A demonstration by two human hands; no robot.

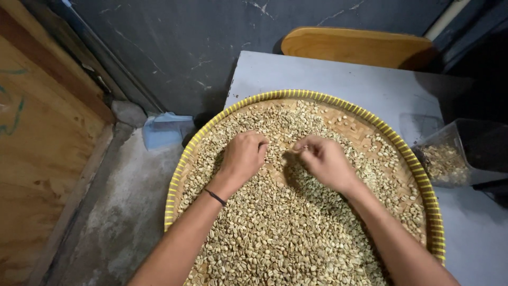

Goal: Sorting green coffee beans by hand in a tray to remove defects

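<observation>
Nearest the viewer, a thick layer of pale green coffee beans [275, 243] fills the round woven tray [423, 175] with its yellow rim, which sits on the grey desk [328, 74]. Above that heap, the left hand [243, 156] lies palm-down on the beans, its fingers [260, 147] curled and narrow, holding nothing visible. Just beside it, the right hand [323, 159] has its fingers [302, 147] pinched together, seemingly on a single bean, though that is too small to confirm. Beyond the right fingers the beans thin out, showing bare weave. Further right stands a clear plastic container [450, 159] with beans inside; beyond the desk is a wooden chair back [354, 46].
</observation>
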